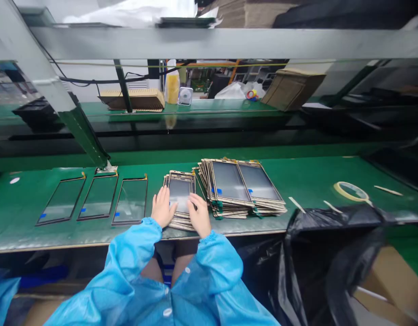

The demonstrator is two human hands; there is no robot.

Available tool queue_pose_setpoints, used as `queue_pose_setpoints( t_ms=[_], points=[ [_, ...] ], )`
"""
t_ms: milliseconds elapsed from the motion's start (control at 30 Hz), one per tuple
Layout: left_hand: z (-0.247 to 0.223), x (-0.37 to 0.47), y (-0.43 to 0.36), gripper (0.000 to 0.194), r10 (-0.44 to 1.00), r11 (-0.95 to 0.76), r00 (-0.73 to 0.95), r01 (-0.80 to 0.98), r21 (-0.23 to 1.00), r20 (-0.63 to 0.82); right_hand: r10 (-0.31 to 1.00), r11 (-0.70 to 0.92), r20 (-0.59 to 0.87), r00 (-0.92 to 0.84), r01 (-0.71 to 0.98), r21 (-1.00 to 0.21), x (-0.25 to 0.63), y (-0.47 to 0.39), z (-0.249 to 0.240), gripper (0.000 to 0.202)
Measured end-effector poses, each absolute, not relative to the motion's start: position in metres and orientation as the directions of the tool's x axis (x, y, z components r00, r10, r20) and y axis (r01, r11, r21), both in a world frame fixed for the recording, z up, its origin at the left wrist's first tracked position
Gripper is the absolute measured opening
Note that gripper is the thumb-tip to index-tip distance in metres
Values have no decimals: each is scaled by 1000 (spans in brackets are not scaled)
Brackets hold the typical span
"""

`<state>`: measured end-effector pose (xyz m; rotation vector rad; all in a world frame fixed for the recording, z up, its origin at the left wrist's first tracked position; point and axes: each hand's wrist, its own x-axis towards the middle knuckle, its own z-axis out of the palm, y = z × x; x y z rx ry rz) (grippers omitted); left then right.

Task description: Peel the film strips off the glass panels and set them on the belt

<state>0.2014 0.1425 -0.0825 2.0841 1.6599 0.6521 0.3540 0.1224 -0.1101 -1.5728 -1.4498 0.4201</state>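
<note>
A small stack of framed glass panels lies in front of me on the green bench. My left hand rests at its left edge, fingers extended, and my right hand lies on its right edge with the fingers slightly bent. Neither hand is wrapped round a panel. Just right of it are two taller, overlapping stacks of similar panels, with blue tabs. To the left, three single glass panels lie apart: one at the far left, one in the middle and one nearer.
A black bag hangs at the bench's front right, beside a cardboard box. A tape roll lies on the bench. A slanted post meets the bench at the left. Behind, a shelf holds cartons and a bottle.
</note>
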Motion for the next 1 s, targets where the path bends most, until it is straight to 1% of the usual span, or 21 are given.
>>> queue_pose_setpoints(
  t_ms=[67,167,267,433,533,667,800,867,1000],
  points=[
    [-85,198,143,65,978,-209,179,777,593,110,909,110,319,268,585,-804,349,127,-109,42],
    [-90,195,147,67,984,-177,143,748,640,105,897,36,279,344,571,-820,350,138,-116,49],
    [-96,194,157,63,991,-134,97,699,702,93,895,-8,239,376,550,-835,354,152,-124,52],
    [-104,194,173,48,998,-55,19,572,818,54,891,33,248,381,490,-871,354,160,-123,53],
    [-107,193,175,45,1000,-19,-7,489,872,26,882,77,265,390,435,-897,349,156,-114,56],
    [-104,191,175,39,1000,14,-15,407,913,-9,902,137,246,355,304,-943,344,156,-105,58],
    [-99,188,176,33,999,53,-21,343,938,-49,937,133,177,302,162,-978,344,157,-105,63],
    [-98,188,175,32,998,69,-27,311,948,-63,929,129,171,327,148,-981,347,155,-106,64],
    [-96,187,174,31,995,102,-45,250,963,-94,892,108,181,414,193,-975,357,154,-107,59]
  ],
)
